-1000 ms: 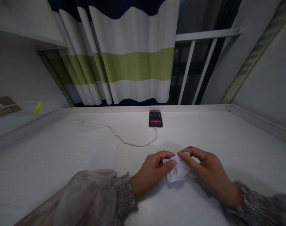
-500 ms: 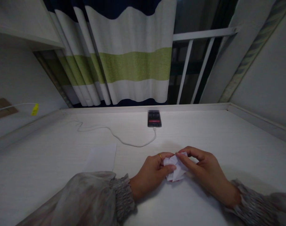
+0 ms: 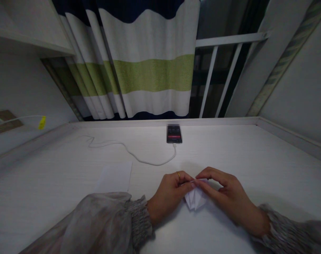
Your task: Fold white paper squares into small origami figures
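Note:
A small piece of folded white paper point(image 3: 195, 200) is held between my two hands, just above the white tabletop, with several creased flaps fanning toward me. My left hand point(image 3: 172, 194), with a gold ring on one finger, pinches its upper left edge between thumb and fingers. From the other side, my right hand point(image 3: 225, 194) grips the top right edge, its thumb close to the left thumb. The fingertips behind the paper are partly hidden.
A flat white sheet of paper point(image 3: 115, 175) lies left of my hands, partly under my left sleeve. Farther back, a dark phone-like device point(image 3: 174, 133), its screen blurred, has a white cable point(image 3: 149, 163) plugged in. A striped curtain point(image 3: 152, 74) hangs beyond the raised table edge point(image 3: 139, 123).
The folded paper has been tilted so its flaps point down toward me, and the red spot under it no longer shows. My thumbs have come closer together at its top edge.

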The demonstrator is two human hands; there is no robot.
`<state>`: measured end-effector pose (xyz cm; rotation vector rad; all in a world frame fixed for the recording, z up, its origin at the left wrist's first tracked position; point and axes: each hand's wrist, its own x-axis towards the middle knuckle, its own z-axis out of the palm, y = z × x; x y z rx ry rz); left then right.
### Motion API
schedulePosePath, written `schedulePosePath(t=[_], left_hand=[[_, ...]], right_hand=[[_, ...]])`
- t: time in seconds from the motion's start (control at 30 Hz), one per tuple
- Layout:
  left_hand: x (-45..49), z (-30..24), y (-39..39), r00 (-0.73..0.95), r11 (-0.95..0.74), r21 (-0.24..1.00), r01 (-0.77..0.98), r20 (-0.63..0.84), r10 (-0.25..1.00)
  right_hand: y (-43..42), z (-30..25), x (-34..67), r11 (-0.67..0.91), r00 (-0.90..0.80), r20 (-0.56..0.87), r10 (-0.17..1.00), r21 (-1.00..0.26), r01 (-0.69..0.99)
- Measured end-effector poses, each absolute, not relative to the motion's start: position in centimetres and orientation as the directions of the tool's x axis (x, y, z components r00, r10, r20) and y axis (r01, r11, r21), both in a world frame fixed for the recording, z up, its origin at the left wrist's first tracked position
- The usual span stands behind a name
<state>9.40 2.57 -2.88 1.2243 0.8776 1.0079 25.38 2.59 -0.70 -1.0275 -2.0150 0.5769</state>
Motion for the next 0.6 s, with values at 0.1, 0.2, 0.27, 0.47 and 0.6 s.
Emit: schedulePosePath(t=[0.1, 0.2, 0.27, 0.47, 0.6], left_hand=[[9.4, -2.6, 2.5, 0.285, 0.047, 0.983, -0.179, 0.007, 0.959], [9.3, -2.1, 2.5, 0.22, 0.026, 0.98, -0.198, 0.019, 0.975], [9.3, -1.9, 2.5, 0.16, 0.011, 0.978, -0.21, 0.023, 0.987], [9.2, -1.9, 2.6, 0.134, 0.042, 0.958, -0.284, -0.004, 0.991], [9.2, -2.1, 2.5, 0.164, 0.071, 0.963, -0.26, -0.029, 0.986]], right_hand=[[2.5, -0.5, 25.6, 0.569, -0.371, 0.437, 0.82, -0.69, 0.446], [2.4, -0.2, 25.8, 0.557, -0.368, 0.433, 0.823, -0.74, 0.376], [2.5, -0.1, 26.0, 0.526, -0.348, 0.419, 0.839, -0.791, 0.314], [2.9, -0.1, 25.7, 0.36, -0.386, 0.265, 0.884, -0.911, 0.2], [2.8, 0.0, 25.3, 0.254, -0.384, 0.168, 0.908, -0.949, 0.185]])
